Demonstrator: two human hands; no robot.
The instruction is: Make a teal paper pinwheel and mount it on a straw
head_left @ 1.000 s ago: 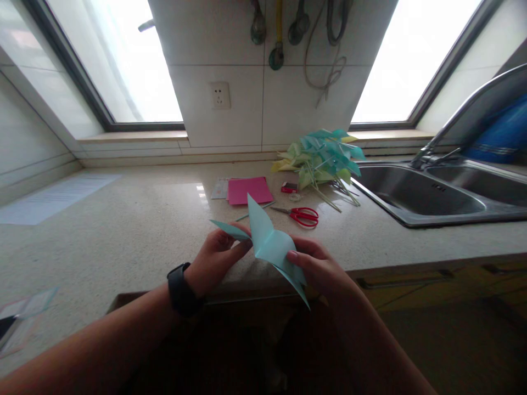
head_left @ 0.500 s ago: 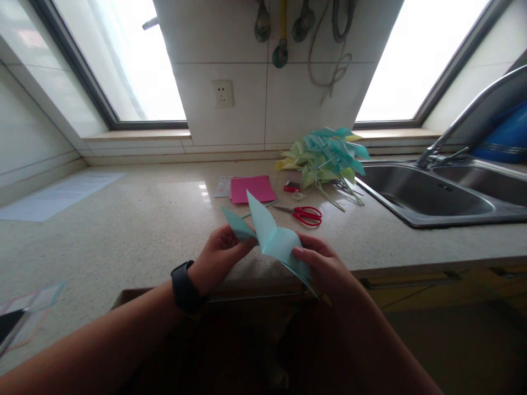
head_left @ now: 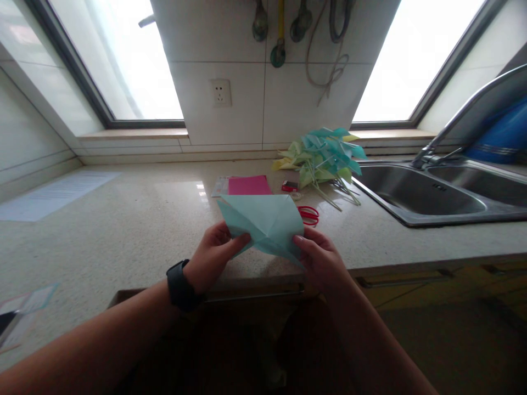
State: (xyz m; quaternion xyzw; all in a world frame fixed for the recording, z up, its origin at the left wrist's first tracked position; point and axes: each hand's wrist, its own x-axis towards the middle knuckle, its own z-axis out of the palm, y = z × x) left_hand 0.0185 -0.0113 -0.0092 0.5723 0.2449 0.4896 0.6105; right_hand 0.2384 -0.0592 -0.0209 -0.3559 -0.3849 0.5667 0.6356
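Note:
A pale blue-green sheet of paper (head_left: pixel 265 219), with crease lines meeting near its middle, is held up over the front of the counter. My left hand (head_left: pixel 220 247) grips its left side, thumb on the near face. At the right edge, my right hand (head_left: pixel 319 252) pinches the paper between thumb and fingers. Behind the sheet lie red-handled scissors (head_left: pixel 308 215), their blades hidden by it. Pink paper (head_left: pixel 249 185) rests further back, beside a small red box (head_left: pixel 290 186) and a ring of clear tape (head_left: pixel 295 195).
Blue and yellow-green paper pinwheels (head_left: pixel 325 153) on sticks are piled against the wall. To the right is a steel sink (head_left: pixel 415 189) with a tap (head_left: pixel 428 156). A printed sheet (head_left: pixel 57 192) lies on the counter (head_left: pixel 135 219) at left, and a dark device (head_left: pixel 8 326) at lower left.
The paper was folded up with flaps standing; now it is spread wider between both hands, its creased face showing. It covers the scissor blades and part of the pink paper.

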